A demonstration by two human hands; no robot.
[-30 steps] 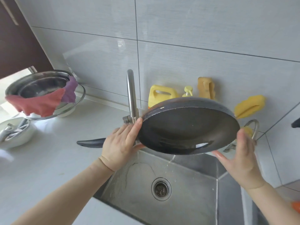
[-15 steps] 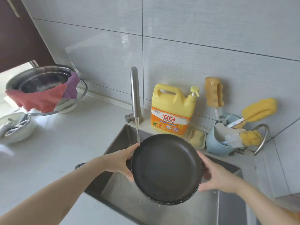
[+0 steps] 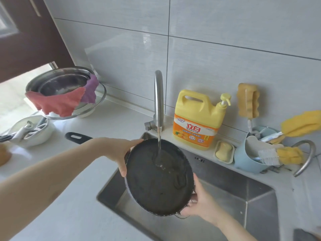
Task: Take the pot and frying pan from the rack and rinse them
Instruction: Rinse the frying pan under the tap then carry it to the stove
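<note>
Since half a second ago the frying pan (image 3: 159,178) has moved up under the faucet (image 3: 159,100), and a stream of water (image 3: 159,141) now strikes its dark cooking surface; earlier the stream fell just outside the rim. The pan has also turned to face the camera more squarely.

Hidden or unclear: the pan handle (image 3: 78,137) runs out behind the left forearm, so only its dark end with a hanging slot shows, left of the faucet over the countertop (image 3: 104,122). The fingers of both hands pass behind the pan body and cannot be seen. A dark object at the lower right frame edge is cut off and cannot be identified. The pot cannot be told apart for certain among the stacked steel bowls (image 3: 64,84) far left of the faucet, which carry a red cloth (image 3: 55,103) and a purple cloth (image 3: 90,91).

The left hand (image 3: 119,152) grips the pan rim at the handle side, thumb along the near edge. The right hand (image 3: 199,204) grips the lower right rim, thumb on the inner edge.

The pan is held tilted over the sink (image 3: 234,192), directly below the faucet. Its surface is matte black, round, with water pooling and spreading from the impact point.

Right of the faucet stands a yellow detergent jug (image 3: 199,122), then a soap dish (image 3: 224,150) and a blue holder (image 3: 246,159) with brushes.
</note>
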